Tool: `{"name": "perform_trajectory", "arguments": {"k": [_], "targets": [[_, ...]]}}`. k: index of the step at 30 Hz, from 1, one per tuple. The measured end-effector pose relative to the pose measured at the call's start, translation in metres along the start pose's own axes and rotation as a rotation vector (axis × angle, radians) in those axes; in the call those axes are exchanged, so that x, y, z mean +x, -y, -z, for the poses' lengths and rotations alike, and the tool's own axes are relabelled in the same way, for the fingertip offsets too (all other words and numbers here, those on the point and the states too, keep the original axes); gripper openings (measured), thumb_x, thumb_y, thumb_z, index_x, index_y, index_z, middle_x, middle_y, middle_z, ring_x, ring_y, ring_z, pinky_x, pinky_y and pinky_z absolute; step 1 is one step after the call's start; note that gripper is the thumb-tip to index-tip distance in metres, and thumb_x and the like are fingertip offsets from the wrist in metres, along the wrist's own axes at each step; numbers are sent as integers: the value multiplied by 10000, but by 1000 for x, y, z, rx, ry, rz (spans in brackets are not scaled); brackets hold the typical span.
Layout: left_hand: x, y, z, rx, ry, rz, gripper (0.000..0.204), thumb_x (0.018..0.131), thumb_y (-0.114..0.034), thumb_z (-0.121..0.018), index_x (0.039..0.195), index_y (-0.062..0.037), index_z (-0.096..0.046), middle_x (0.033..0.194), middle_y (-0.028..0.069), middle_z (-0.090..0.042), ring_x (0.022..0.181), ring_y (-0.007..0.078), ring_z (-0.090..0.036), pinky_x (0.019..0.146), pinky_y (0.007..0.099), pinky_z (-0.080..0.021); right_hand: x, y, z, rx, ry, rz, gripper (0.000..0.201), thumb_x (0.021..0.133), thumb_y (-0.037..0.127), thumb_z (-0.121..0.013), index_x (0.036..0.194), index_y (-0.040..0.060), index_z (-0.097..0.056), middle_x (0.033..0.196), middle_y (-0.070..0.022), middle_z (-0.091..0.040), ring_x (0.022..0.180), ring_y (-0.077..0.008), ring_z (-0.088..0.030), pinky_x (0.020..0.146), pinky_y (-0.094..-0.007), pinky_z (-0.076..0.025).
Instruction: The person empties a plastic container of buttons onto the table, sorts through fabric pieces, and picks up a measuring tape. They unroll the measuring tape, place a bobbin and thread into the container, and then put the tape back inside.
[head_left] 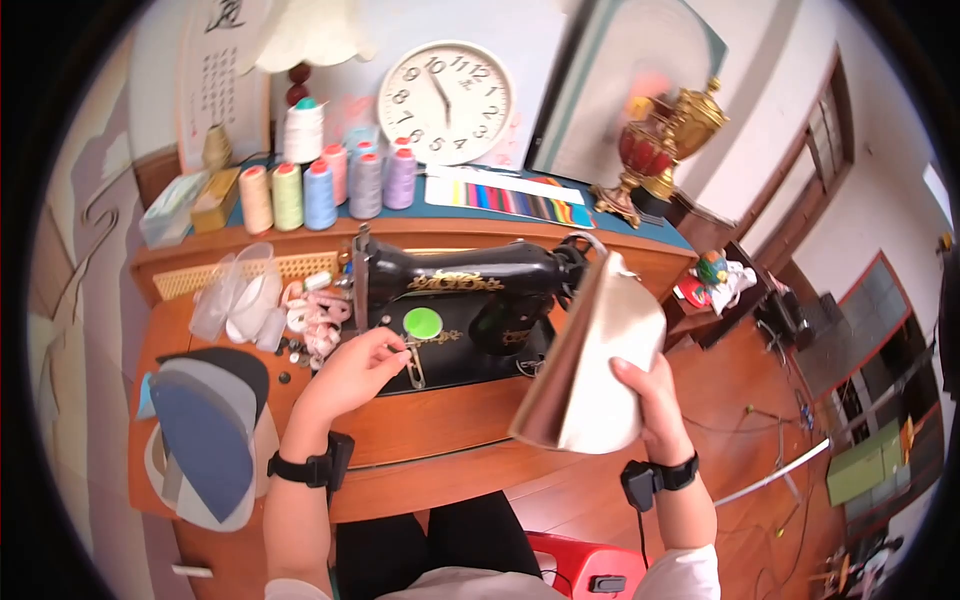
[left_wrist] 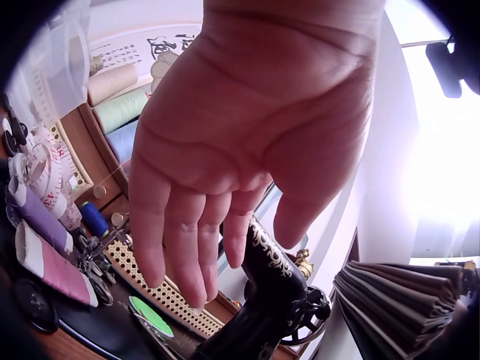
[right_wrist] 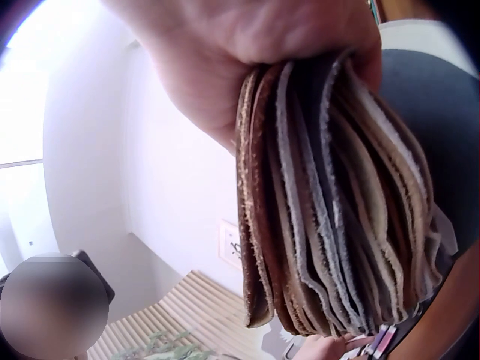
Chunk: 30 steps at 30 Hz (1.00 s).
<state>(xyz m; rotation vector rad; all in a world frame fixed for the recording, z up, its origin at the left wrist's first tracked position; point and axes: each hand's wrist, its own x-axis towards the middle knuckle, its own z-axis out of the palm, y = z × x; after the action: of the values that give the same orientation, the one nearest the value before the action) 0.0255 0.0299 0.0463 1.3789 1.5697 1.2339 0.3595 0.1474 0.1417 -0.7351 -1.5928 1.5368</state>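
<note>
My right hand grips a thick stack of leather pieces to the right of the black sewing machine. Many layered brown, grey and tan edges of the stack fan out below the palm in the right wrist view. My left hand hovers near the front of the machine bed, its fingers loosely bent with nothing between them. Close to its fingertips lie a bright green disc and a slim metal tool.
Cut grey and blue pieces lie at the table's left. Beside the machine are a pink tape measure, dark buttons and clear plastic containers. Thread cones, a clock and a colour card stand behind.
</note>
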Motion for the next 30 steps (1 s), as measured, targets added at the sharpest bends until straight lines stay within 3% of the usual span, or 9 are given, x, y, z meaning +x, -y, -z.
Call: {"name": "perform_trajectory", "arguments": {"k": [5,7,8,12,15,16,17,20,30], "targets": [[-1,-19,0,-108,-38,26,308,989,-314,-489,1146,-50,-515,996,101,-652,913,166,-628,802,305,-491,8,8,-53,17,292,-31,726,751,159,-767,1334,-26,-377,1184,-103,-570,1066,-166,-575,915,-311,-477],[-5,-26,-1,-361,-109,-23,430,1000,-434,-408,1224,-73,-469,1048,117,-634,964,181,-613,846,344,-484,12,-3,-71,28,355,-54,752,741,125,-777,1360,3,-369,1212,-89,-560,1117,-164,-547,956,-315,-445],[-5,-25,0,-338,-85,-48,617,965,-593,-310,1321,-98,-405,1119,136,-606,1028,217,-595,862,373,-481,12,-6,-81,70,384,-63,750,745,125,-777,1362,5,-368,1224,-87,-555,1130,-162,-539,967,-318,-437],[-10,-34,1,-584,-33,33,818,891,-735,-210,1416,-115,-308,1194,151,-560,1093,254,-568,858,387,-486,22,-25,-106,215,509,-138,748,757,115,-774,1372,7,-361,1259,-84,-541,1162,-156,-517,993,-324,-419],[-6,-25,-6,-509,-44,-37,754,920,-648,-378,1415,-85,-291,1313,140,-479,1212,226,-468,935,382,-447,24,-33,-113,145,541,-160,734,760,95,-766,1369,8,-366,1258,-85,-540,1156,-157,-522,991,-323,-422],[-2,-21,-11,-460,-51,-201,715,933,-519,-512,1396,-20,-292,1337,130,-453,1251,200,-415,987,352,-402,25,-40,-113,122,555,-155,730,757,79,-766,1365,5,-369,1246,-79,-545,1143,-150,-528,982,-318,-431],[-3,-21,-15,-420,-119,-187,712,901,-401,-626,1369,26,-302,1311,140,-466,1225,196,-435,1011,338,-375,26,-45,-112,124,565,-155,730,757,79,-766,1365,5,-369,1246,-79,-545,1143,-150,-528,982,-318,-431],[-2,-31,-22,-356,-93,-162,747,842,-178,-698,1414,0,-252,1334,119,-435,1232,190,-430,1039,342,-351,28,-59,-108,38,543,-172,745,733,86,-791,1349,-7,-382,1214,-74,-556,1111,-138,-537,952,-302,-446],[-8,-35,-28,-250,-155,-231,682,787,-196,-753,1261,-5,-302,1170,144,-534,1100,196,-540,929,346,-444,35,-61,-94,-423,512,-92,765,704,217,-836,1294,-15,-408,1149,-120,-565,1095,-168,-539,928,-303,-450]]}}
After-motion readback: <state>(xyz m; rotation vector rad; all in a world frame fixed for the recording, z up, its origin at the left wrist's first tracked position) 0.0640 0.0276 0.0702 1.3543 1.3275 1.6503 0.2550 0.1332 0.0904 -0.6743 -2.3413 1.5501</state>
